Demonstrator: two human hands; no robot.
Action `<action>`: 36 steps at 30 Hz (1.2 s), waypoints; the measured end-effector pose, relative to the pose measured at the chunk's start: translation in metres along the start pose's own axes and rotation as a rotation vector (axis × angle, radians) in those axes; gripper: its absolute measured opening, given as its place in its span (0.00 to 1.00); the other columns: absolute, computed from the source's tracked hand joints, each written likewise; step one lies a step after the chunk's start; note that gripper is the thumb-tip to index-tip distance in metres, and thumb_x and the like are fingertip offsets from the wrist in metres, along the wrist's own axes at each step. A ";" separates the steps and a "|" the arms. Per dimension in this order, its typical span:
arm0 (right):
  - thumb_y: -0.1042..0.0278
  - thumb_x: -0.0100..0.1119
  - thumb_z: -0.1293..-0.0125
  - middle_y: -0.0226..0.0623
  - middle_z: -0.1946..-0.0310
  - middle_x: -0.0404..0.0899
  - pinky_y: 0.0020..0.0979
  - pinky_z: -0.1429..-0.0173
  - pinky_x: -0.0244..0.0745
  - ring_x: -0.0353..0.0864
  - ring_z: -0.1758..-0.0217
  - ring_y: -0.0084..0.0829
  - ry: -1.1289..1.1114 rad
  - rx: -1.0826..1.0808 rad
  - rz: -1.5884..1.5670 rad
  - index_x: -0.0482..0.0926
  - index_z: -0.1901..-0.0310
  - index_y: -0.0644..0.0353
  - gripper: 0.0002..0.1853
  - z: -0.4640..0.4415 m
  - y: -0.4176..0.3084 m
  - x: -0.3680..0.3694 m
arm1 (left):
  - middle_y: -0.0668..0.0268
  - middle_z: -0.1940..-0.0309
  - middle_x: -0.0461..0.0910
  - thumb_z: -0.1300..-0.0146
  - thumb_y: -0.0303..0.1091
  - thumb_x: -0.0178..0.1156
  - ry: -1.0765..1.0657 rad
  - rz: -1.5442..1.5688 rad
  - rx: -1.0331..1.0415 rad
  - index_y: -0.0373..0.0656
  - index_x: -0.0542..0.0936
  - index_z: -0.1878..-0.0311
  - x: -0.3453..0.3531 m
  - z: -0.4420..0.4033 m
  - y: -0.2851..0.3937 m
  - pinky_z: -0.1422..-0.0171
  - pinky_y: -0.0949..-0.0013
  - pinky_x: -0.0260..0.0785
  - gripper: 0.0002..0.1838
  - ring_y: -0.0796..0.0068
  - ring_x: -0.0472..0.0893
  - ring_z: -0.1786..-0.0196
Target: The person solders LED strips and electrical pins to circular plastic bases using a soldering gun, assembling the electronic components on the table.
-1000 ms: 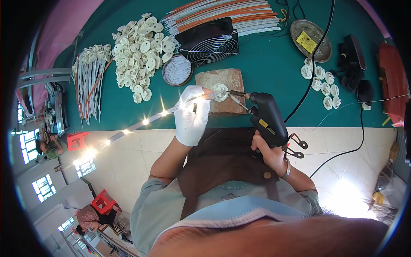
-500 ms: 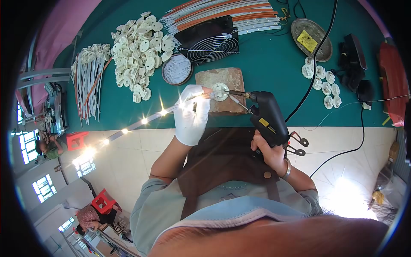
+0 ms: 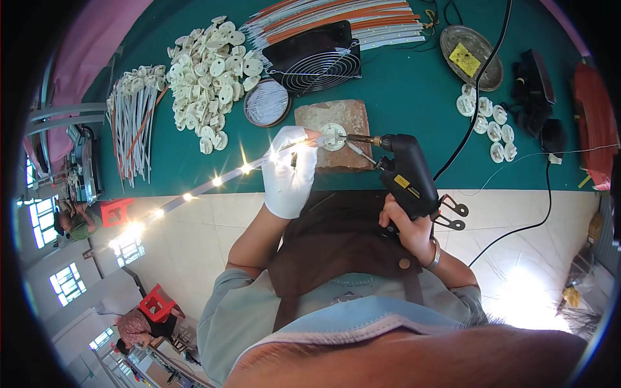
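Note:
My left hand (image 3: 289, 173), in a white glove, is closed around a lit LED strip (image 3: 213, 183) that slants down to the left. Its inner end reaches a round white plastic end cap (image 3: 333, 138) on a rough brick (image 3: 321, 116). In my bare right hand (image 3: 406, 223) is a black soldering gun (image 3: 410, 174), gripped by its handle. The metal tip points left and meets the cap's right side, and a thin white feed tube slants toward the same spot. Whether the tip touches the cap or only a wire there, I cannot tell.
Behind the brick are a dish of thin white wires (image 3: 267, 103), a black fan (image 3: 314, 61) and a heap of white caps (image 3: 210, 81). Finished-looking strips (image 3: 132, 132) lie left. At right are a metal dish with a yellow sponge (image 3: 464, 59), several caps (image 3: 495, 132) and a black cable (image 3: 460, 152).
The soldering gun's body has shifted very slightly down and to the right, while its tip stays at the cap. My left hand and the strip hold almost the same position.

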State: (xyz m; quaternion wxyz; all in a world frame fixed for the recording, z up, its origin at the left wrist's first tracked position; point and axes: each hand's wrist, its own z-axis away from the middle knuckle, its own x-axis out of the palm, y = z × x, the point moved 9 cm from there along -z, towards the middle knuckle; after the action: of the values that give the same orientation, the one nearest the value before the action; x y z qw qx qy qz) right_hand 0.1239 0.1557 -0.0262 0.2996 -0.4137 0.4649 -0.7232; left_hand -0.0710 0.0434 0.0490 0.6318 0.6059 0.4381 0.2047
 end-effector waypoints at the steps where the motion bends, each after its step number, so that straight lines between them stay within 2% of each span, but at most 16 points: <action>1: 0.80 0.51 0.33 0.37 0.68 0.73 0.33 0.65 0.77 0.76 0.74 0.26 -0.001 -0.002 -0.010 0.72 0.57 0.66 0.05 0.000 0.000 0.000 | 0.62 0.62 0.75 0.34 0.24 0.54 0.001 0.001 0.002 0.35 0.78 0.57 0.000 0.000 0.000 0.60 0.73 0.66 0.06 0.75 0.73 0.65; 12: 0.79 0.50 0.33 0.37 0.67 0.72 0.33 0.64 0.77 0.75 0.73 0.25 -0.013 0.000 0.007 0.72 0.57 0.66 0.05 -0.003 0.000 0.002 | 0.63 0.62 0.75 0.35 0.24 0.55 0.010 -0.013 0.018 0.35 0.78 0.58 -0.001 0.001 -0.001 0.62 0.73 0.66 0.06 0.76 0.73 0.67; 15: 0.79 0.50 0.32 0.36 0.68 0.73 0.33 0.64 0.77 0.75 0.73 0.25 -0.006 -0.005 -0.008 0.72 0.57 0.66 0.04 -0.004 0.000 0.002 | 0.68 0.67 0.77 0.31 0.29 0.53 0.034 -0.021 0.098 0.35 0.77 0.56 -0.001 0.001 0.003 0.69 0.80 0.62 0.08 0.87 0.69 0.73; 28: 0.75 0.52 0.31 0.37 0.73 0.73 0.32 0.66 0.76 0.75 0.75 0.25 0.064 -0.006 -0.066 0.72 0.57 0.67 0.05 -0.001 -0.009 0.000 | 0.68 0.68 0.77 0.31 0.28 0.53 0.038 0.004 0.050 0.35 0.77 0.57 0.000 0.001 0.003 0.70 0.81 0.61 0.07 0.88 0.68 0.75; 34: 0.75 0.52 0.32 0.37 0.72 0.73 0.32 0.66 0.76 0.75 0.75 0.25 0.027 0.019 -0.097 0.72 0.57 0.67 0.05 -0.003 -0.002 0.001 | 0.68 0.67 0.76 0.31 0.28 0.52 0.041 0.013 0.041 0.35 0.77 0.57 0.000 0.000 0.004 0.69 0.80 0.62 0.08 0.87 0.69 0.74; 36: 0.76 0.54 0.33 0.33 0.76 0.74 0.27 0.67 0.74 0.76 0.75 0.23 0.067 0.027 -0.140 0.73 0.63 0.65 0.02 -0.004 -0.005 0.002 | 0.68 0.67 0.76 0.31 0.28 0.52 0.033 0.015 0.030 0.35 0.77 0.57 0.001 0.000 0.005 0.69 0.80 0.62 0.07 0.87 0.69 0.73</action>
State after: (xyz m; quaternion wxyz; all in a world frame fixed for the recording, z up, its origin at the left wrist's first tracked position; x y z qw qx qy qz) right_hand 0.1190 0.1580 -0.0224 0.2381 -0.4166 0.4350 -0.7619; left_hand -0.0689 0.0445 0.0535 0.6137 0.6150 0.4471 0.2127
